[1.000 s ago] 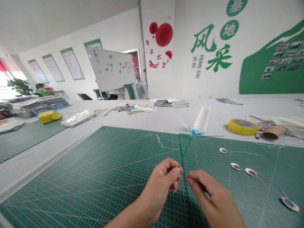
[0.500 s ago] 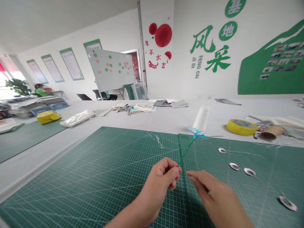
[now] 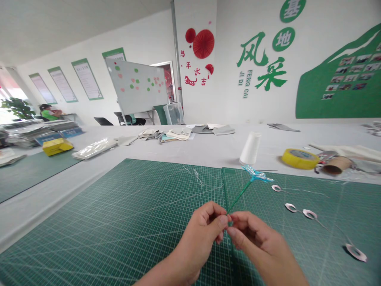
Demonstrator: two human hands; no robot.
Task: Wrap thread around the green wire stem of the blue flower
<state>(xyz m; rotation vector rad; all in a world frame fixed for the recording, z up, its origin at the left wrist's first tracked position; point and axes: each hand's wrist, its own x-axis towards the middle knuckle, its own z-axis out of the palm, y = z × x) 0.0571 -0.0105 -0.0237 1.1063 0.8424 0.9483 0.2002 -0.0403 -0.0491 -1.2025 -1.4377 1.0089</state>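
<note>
A blue flower with small white beads sits atop a thin green stem, tilted up to the right above the cutting mats. Near the stem's lower end, my left hand is closed on it between thumb and forefinger. My right hand touches the left fingertips at the same end, its thumb and fingers pressed together; whatever lies between them is too small to make out. Behind the flower stands a white thread cone. Several oval white rings with threads, one of them a small ring, lie right of my hands.
Green cutting mats cover the near table. Yellow tape and a cardboard tube lie at the right. A yellow box and plastic packet are at the left. A person sits far left.
My right hand has moved left and closed at the stem's lower end, meeting my left fingertips. The flower has tipped lower and to the right, with its face turned.
</note>
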